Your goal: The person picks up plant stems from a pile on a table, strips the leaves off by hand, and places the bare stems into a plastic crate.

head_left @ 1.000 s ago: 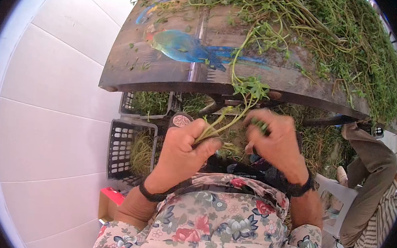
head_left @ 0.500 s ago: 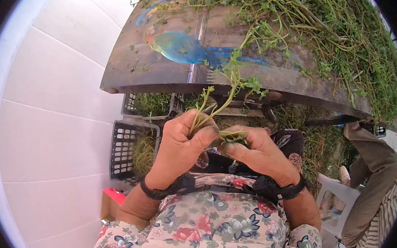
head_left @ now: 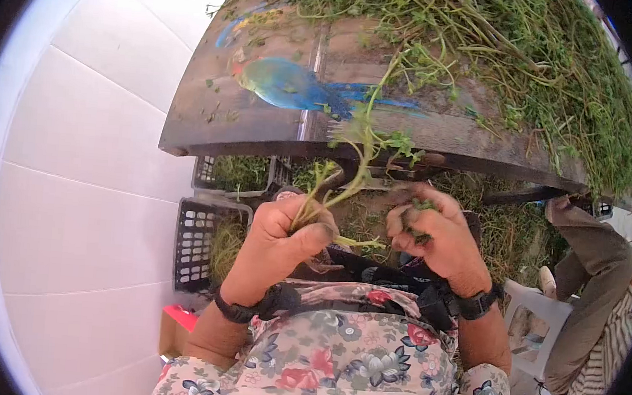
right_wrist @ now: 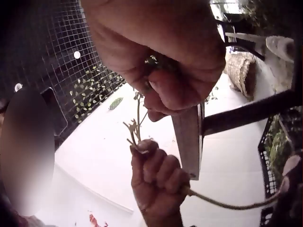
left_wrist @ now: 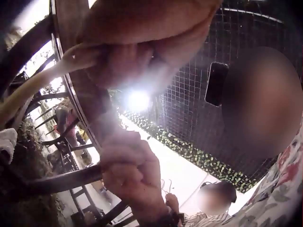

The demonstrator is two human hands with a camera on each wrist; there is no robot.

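Note:
Green stems (head_left: 361, 173) rise from the left hand (head_left: 271, 242), which grips them between thumb and curled fingers; their upper part reaches the table's edge and leafy top. A pale stem end sticks out of that fist toward the right hand (head_left: 439, 237). The right hand's fingers are curled round a small bunch of green leaves (head_left: 422, 222), a short gap from the left. In the right wrist view, the leaves (right_wrist: 158, 64) show inside the right hand (right_wrist: 161, 42), with the left fist (right_wrist: 158, 182) below it around stems.
A wooden table (head_left: 218, 115) with painted birds carries a large heap of greens (head_left: 548, 82) on its right side. Black crates (head_left: 195, 244) holding plants stand below left, near a red box (head_left: 180, 319). At right are a white stool (head_left: 545, 308) and another person's leg (head_left: 590, 293).
The right hand was close beside the left half a second ago, holding leaves and a stem; it has moved away to the right, its fingers curled round leaves. The left hand keeps its grip.

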